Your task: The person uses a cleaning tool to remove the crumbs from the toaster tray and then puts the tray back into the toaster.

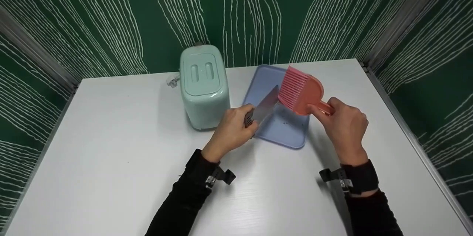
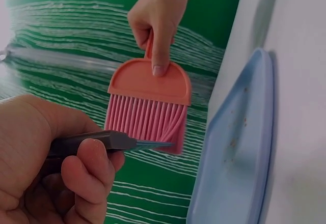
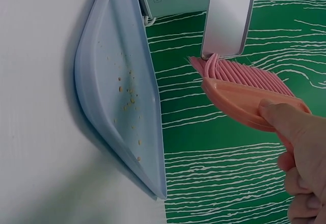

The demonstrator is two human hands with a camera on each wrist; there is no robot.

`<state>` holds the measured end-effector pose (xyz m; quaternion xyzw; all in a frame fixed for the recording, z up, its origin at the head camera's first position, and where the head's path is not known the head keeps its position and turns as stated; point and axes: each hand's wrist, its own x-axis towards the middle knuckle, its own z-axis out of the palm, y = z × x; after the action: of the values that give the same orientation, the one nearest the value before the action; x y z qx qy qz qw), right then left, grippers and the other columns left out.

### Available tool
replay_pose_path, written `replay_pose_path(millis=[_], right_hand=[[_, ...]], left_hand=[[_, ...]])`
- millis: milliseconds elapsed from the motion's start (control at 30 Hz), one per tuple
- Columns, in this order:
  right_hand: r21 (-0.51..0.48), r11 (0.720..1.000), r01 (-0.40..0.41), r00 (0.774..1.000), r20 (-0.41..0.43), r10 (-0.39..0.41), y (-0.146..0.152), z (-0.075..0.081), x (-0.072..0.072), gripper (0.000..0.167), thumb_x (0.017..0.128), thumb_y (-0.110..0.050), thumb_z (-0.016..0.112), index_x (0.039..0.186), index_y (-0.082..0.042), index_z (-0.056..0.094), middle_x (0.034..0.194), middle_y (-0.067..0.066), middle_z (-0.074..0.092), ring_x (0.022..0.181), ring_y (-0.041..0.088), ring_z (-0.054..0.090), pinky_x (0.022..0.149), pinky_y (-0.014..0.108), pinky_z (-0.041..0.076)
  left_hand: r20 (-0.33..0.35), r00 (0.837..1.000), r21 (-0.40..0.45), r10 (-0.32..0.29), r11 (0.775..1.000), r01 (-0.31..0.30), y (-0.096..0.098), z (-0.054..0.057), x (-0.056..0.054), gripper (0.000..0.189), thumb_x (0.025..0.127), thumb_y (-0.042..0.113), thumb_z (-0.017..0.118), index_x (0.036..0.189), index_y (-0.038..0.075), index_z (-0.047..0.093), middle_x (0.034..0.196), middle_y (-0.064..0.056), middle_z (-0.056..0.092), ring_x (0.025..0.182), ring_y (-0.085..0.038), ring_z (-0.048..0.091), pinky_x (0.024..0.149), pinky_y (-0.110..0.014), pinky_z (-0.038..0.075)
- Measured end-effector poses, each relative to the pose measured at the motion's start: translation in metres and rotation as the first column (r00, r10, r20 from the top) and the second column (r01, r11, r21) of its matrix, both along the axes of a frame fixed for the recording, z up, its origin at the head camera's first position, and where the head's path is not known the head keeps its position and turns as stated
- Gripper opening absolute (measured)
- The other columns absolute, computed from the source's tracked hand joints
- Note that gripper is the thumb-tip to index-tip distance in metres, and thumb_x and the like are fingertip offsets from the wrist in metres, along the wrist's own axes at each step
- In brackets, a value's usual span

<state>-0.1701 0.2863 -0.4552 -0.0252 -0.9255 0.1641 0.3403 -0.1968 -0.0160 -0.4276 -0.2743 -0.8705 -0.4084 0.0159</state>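
My left hand (image 1: 232, 127) grips the dark end of a thin metal crumb tray (image 1: 266, 106), tilted in the air above the blue tray (image 1: 282, 134). The handle of an orange brush (image 1: 309, 93) with pink bristles is held in my right hand (image 1: 346, 123), the thumb lying along its base. In the right wrist view, some bristles (image 3: 213, 67) bend against the far end of the metal crumb tray. Brown crumbs (image 3: 131, 101) lie scattered on the blue tray below.
A mint-green toaster (image 1: 205, 88) with a lid stands left of the blue tray, close to my left hand. Behind its left side lies a clear plug or cord end (image 1: 173, 81). Green panels with white streaks (image 1: 251, 18) border the white table (image 1: 122, 162).
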Motion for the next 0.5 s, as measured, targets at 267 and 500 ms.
replay_pose_path(millis=[267,500], right_hand=[[0.009,1.0,-0.023,0.999,0.023,0.023,-0.0003,-0.0009,0.0002,0.064,0.081,-0.05,0.093,0.065,-0.007,0.048,0.054,0.004,0.035,0.046,0.024,0.035,0.048,0.033,0.018],[0.001,0.999,-0.038,0.998,0.046,0.038,-0.0006,-0.0008,0.0011,0.064,0.08,-0.05,0.093,0.064,-0.009,0.047,0.055,0.001,0.033,0.048,0.022,0.034,0.047,0.033,0.017]], left_hand=[[-0.043,0.999,0.003,0.003,1.0,-0.003,0.001,-0.002,-0.0004,0.008,0.093,0.003,0.067,0.089,0.007,0.062,0.071,0.005,0.047,0.066,-0.011,0.047,0.058,-0.023,0.034],[-0.069,0.998,-0.011,0.006,1.0,-0.007,0.0008,-0.0008,0.0015,0.007,0.094,0.002,0.067,0.092,0.008,0.062,0.071,0.004,0.049,0.065,-0.011,0.047,0.058,-0.024,0.034]])
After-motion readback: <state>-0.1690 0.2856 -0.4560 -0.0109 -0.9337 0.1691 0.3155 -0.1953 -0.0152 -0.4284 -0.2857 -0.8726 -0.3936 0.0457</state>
